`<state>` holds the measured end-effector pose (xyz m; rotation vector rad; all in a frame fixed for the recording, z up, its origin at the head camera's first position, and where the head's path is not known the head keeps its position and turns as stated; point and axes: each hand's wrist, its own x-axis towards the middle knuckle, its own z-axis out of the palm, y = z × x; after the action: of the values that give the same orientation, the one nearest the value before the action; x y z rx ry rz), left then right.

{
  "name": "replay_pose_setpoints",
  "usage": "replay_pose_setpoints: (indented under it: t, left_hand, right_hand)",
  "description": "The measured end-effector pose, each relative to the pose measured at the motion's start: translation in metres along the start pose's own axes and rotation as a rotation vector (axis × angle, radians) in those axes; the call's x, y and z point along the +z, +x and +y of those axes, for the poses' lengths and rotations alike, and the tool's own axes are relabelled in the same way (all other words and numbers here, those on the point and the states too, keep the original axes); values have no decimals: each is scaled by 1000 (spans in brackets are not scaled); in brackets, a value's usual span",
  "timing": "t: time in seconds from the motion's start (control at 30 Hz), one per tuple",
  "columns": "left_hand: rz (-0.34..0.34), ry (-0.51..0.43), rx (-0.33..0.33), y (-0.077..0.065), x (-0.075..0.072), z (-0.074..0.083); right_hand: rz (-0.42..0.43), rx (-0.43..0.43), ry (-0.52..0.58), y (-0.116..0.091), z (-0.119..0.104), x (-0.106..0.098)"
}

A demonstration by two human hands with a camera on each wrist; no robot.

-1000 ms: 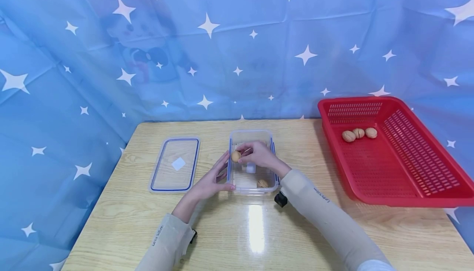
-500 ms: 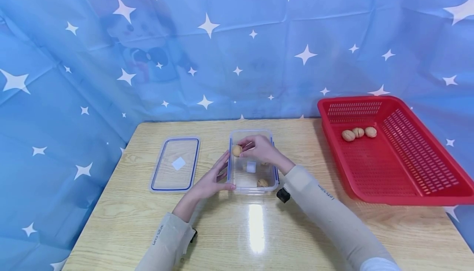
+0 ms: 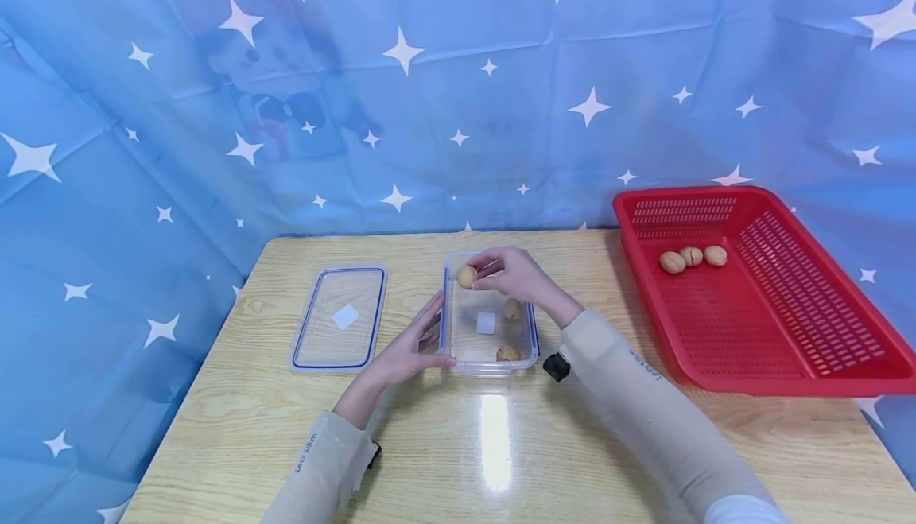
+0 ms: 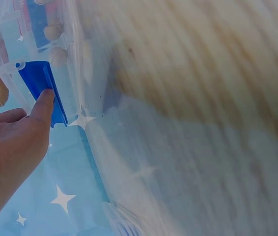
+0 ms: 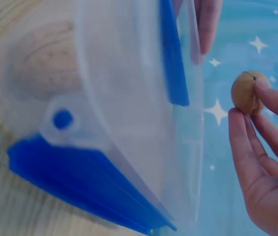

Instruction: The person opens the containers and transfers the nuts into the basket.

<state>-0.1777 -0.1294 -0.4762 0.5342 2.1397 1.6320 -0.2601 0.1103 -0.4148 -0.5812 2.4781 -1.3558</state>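
My right hand pinches a walnut between thumb and fingertips, over the far left part of a clear plastic container. In the right wrist view that walnut is held up beyond the container's wall. Two more walnuts lie inside along the right side, a farther one and a nearer one. Fairly straight fingers of my left hand rest against the container's left side, the thumb at its near corner. In the left wrist view, a digit of that hand touches a blue latch.
A clear lid with a blue seal lies on the wooden table, left of the container. A red plastic basket stands at the right, with three walnuts in its far left corner. A blue star-patterned cloth hangs behind.
My right hand, still pinching the walnut, has moved away from me and slightly right, uncovering the farther walnut in the container. My left hand has stayed in place.
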Motion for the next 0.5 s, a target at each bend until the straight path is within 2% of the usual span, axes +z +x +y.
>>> replay_pose_setpoints:
  t: [0.1,0.5]
  left_hand:
    - [-2,2,5,0,0,0]
    - [-8,1,21,0,0,0]
  right_hand:
    - [17,17,20,-1,-1,-8]
    - [86,-24,17,-4,2,-41]
